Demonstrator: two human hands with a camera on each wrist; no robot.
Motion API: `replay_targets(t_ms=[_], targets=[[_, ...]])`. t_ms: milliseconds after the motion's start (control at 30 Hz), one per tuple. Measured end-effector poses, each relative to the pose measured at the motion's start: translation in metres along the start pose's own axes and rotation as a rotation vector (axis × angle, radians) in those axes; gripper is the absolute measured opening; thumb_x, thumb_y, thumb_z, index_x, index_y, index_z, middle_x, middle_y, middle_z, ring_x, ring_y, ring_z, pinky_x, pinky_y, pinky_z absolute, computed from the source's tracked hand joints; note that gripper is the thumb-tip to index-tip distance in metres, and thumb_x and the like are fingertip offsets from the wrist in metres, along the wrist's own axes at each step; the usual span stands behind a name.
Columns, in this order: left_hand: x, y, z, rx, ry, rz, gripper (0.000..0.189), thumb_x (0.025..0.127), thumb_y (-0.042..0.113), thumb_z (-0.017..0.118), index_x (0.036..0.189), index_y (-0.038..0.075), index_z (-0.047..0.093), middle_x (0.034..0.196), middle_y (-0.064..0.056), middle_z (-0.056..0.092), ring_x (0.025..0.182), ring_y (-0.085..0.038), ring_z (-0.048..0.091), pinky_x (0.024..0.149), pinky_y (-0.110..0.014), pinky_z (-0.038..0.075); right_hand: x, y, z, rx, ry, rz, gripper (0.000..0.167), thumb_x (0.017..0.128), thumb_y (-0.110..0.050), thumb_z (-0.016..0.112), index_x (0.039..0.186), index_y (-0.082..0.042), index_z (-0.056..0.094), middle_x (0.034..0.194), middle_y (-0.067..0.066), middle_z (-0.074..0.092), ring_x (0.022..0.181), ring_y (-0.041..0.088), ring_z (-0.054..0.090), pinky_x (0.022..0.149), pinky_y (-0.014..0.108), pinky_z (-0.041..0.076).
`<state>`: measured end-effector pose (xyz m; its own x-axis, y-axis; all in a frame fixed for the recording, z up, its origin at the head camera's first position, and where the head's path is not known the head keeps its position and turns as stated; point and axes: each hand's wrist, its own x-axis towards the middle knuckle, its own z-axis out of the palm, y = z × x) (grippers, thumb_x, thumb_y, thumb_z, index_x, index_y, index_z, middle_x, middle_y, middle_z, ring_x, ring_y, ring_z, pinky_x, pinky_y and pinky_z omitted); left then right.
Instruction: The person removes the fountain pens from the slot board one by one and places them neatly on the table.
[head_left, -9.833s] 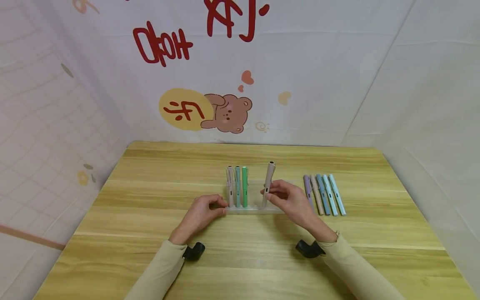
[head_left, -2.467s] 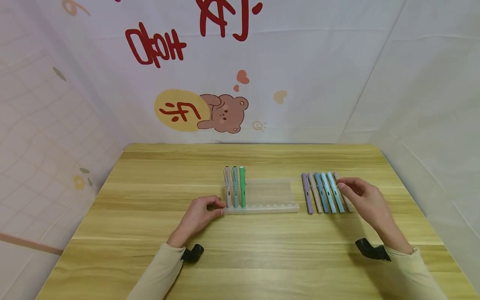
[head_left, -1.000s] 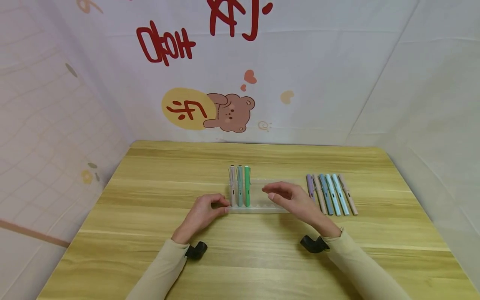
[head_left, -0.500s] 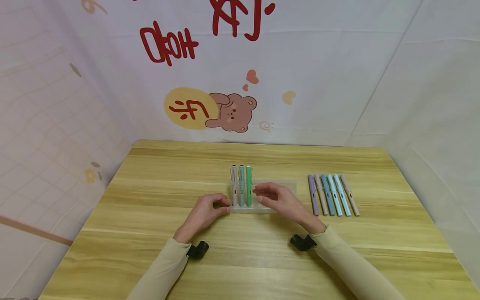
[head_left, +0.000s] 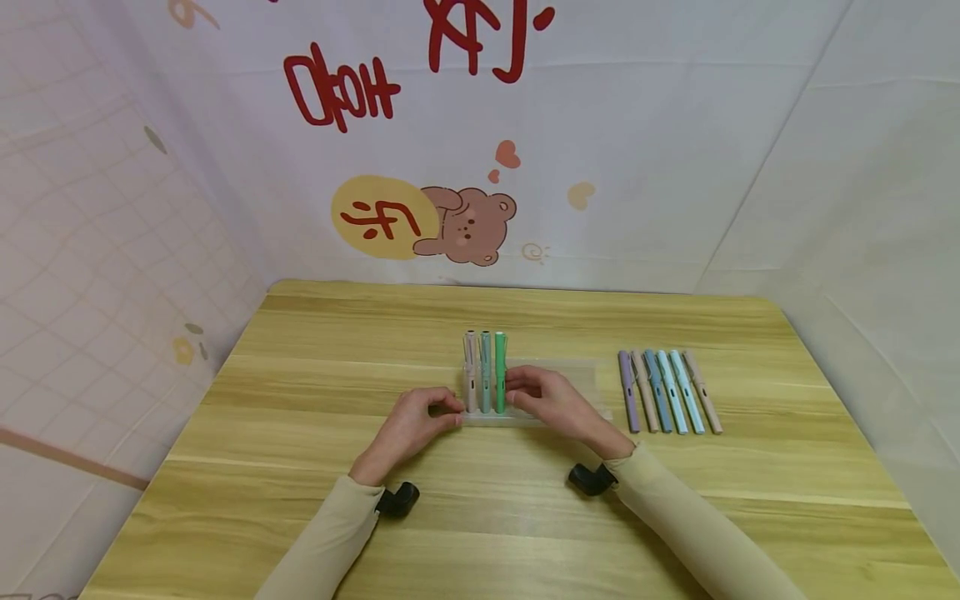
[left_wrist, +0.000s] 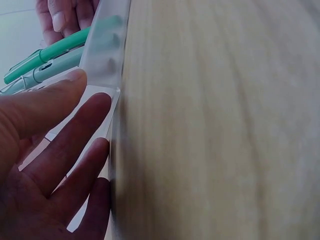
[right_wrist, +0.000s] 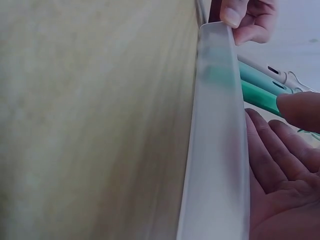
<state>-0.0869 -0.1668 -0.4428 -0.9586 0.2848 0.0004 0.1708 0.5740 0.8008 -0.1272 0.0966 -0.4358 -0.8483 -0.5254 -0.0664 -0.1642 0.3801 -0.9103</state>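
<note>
A translucent pen rack (head_left: 577,387) stands mid-table. Upright at its left end are a pinkish-grey fountain pen (head_left: 471,375), a teal one (head_left: 486,375) and a green one (head_left: 500,367). My left hand (head_left: 411,427) pinches the rack's left end between thumb and forefinger, as the rack's end (right_wrist: 216,30) in the right wrist view also shows. My right hand (head_left: 555,403) is beside the green pen, its thumb in front and its fingers (right_wrist: 272,150) extended rather than wrapped around. Whether the thumb touches the green pen (right_wrist: 260,97) is hard to tell.
Right of the rack, several capped pens lie side by side on the wooden table: a purple one (head_left: 628,392), a beige one (head_left: 644,392), a blue one (head_left: 658,392), two light blue ones and a pinkish-brown one (head_left: 703,392). A printed cloth (head_left: 637,167) hangs behind the table.
The pinkish-brown pen, earlier in my right hand at the rack, now lies at the row's right end. My right hand let it go and moved left to the green pen. My left hand stayed.
</note>
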Motion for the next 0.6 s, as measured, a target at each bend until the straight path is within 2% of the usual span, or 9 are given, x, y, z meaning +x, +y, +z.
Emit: replay_targets(t_ms=[333, 600], targets=[[0.0005, -0.0008, -0.0007, 0.012, -0.005, -0.001, 0.010, 0.090, 0.011, 0.081, 0.095, 0.019, 0.079, 0.103, 0.007, 0.075, 0.103, -0.016, 0.066, 0.095, -0.042, 0.051, 0.0020, -0.0018, 0.0028, -0.015, 0.022, 0.011, 0.031, 0.103, -0.009, 0.062, 0.131, 0.005, 0.062, 0.121, 0.015, 0.070, 0.111, 0.029, 0.068, 0.092, 0.039, 0.057], [0.0001, -0.0002, -0.0009, 0.005, -0.006, -0.006, 0.010, 0.091, 0.010, 0.080, 0.096, 0.019, 0.079, 0.103, 0.006, 0.074, 0.103, -0.016, 0.066, 0.095, -0.042, 0.051, 0.0029, -0.0027, 0.0048, -0.022, 0.052, 0.014, 0.023, 0.101, -0.012, 0.066, 0.120, 0.002, 0.066, 0.111, 0.011, 0.072, 0.103, 0.025, 0.070, 0.086, 0.037, 0.058]])
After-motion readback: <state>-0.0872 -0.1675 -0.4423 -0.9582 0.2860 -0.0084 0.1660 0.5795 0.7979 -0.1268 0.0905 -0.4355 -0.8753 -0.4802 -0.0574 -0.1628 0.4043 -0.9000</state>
